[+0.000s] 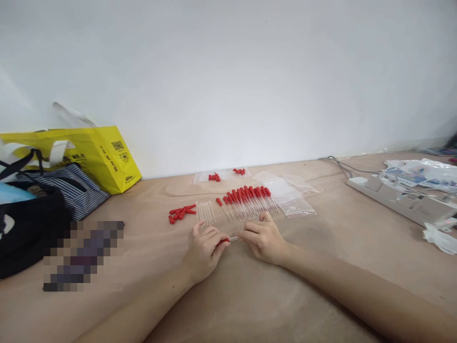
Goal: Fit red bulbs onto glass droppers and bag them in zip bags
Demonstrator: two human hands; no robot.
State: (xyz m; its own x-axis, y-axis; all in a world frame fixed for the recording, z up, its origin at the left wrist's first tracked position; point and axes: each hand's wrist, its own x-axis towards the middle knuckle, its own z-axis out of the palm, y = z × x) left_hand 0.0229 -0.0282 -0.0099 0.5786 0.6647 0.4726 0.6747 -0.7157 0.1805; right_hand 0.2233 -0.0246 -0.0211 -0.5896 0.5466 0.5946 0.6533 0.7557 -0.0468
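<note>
Between thumb and fingers, my left hand (207, 248) pinches a red rubber bulb (223, 241). My right hand (263, 239) is closed on a clear glass tube (233, 238), whose visible end meets or nearly meets the bulb; the exact join is too small to tell. Just beyond my hands lies a row of clear droppers with red bulbs (246, 195), their tips pointing toward me. Left of that row are several bare clear tubes (206, 212), and farther left a loose pile of red bulbs (182, 212).
Plastic bags (294, 202) lie right of the droppers. A bag with more red bulbs (214, 177) is near the wall. A yellow bag (116, 164) and striped pouch (76, 186) stand left. At right are a power strip (389, 197), cables and white packaging (424, 172).
</note>
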